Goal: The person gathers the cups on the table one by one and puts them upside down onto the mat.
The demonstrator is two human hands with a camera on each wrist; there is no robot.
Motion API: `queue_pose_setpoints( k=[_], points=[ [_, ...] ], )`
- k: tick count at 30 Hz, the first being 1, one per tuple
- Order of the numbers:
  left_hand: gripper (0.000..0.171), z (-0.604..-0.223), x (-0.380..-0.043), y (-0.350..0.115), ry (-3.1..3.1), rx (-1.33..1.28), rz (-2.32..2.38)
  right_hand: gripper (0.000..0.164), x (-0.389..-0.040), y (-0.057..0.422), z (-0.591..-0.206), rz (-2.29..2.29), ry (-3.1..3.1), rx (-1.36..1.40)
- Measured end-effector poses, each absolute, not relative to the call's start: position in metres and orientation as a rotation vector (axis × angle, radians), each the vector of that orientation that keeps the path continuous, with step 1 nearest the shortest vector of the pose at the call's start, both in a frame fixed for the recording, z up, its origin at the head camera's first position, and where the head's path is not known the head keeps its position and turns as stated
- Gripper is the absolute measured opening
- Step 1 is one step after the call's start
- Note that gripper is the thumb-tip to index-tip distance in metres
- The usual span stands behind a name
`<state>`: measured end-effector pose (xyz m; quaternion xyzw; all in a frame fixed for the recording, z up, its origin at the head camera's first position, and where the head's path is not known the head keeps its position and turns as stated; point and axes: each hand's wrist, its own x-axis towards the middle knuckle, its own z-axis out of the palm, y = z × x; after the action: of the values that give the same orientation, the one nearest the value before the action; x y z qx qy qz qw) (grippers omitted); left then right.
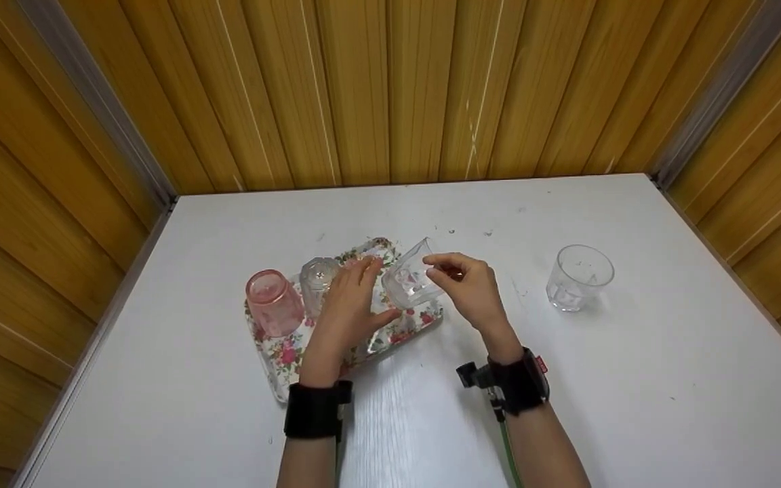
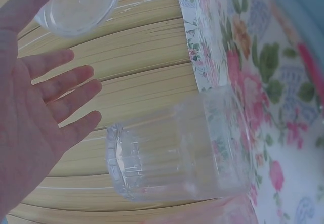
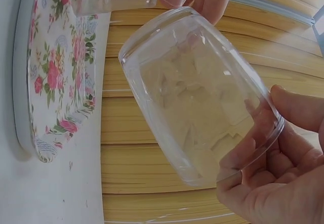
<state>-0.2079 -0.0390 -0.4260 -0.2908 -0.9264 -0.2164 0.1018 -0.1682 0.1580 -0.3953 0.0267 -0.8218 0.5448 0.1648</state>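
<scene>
My right hand (image 1: 472,288) pinches a clear drinking glass (image 1: 407,281) near its rim, with thumb and fingers around the edge in the right wrist view. The glass is tilted over the right part of a flowered tray (image 1: 401,337), its base toward the left hand. My left hand (image 1: 348,305) is over the tray with its fingers extended, holding nothing. Beside it, a second clear glass (image 2: 177,153) stands upside down on the tray, partly hidden by that hand in the head view. Left of that, a pink glass (image 1: 278,315) also stands upside down.
A third clear glass (image 1: 577,281) stands upright on the white table (image 1: 668,339), to the right of the tray. Wood-patterned panels (image 1: 417,95) wall the table at the back and both sides. A green cable (image 1: 509,447) runs along the right forearm.
</scene>
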Motion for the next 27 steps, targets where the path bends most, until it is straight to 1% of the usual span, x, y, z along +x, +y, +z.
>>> queue_pose_setpoints(
  k=[7,14,27],
  points=[
    [0.086,-0.426,-0.207,-0.037,-2.737,-0.866,-0.615,0.018,-0.167,0.157,-0.395,1.58,-2.33,0.116],
    [0.084,-0.426,-0.207,-0.038,-2.718,-0.871,-0.603,0.021,-0.15,0.146,-0.366,1.643,-2.345,0.143],
    [0.088,-0.426,-0.208,-0.038,-2.752,-0.856,-0.637,0.021,-0.151,0.143,-0.368,1.73,-2.316,0.153]
  ],
)
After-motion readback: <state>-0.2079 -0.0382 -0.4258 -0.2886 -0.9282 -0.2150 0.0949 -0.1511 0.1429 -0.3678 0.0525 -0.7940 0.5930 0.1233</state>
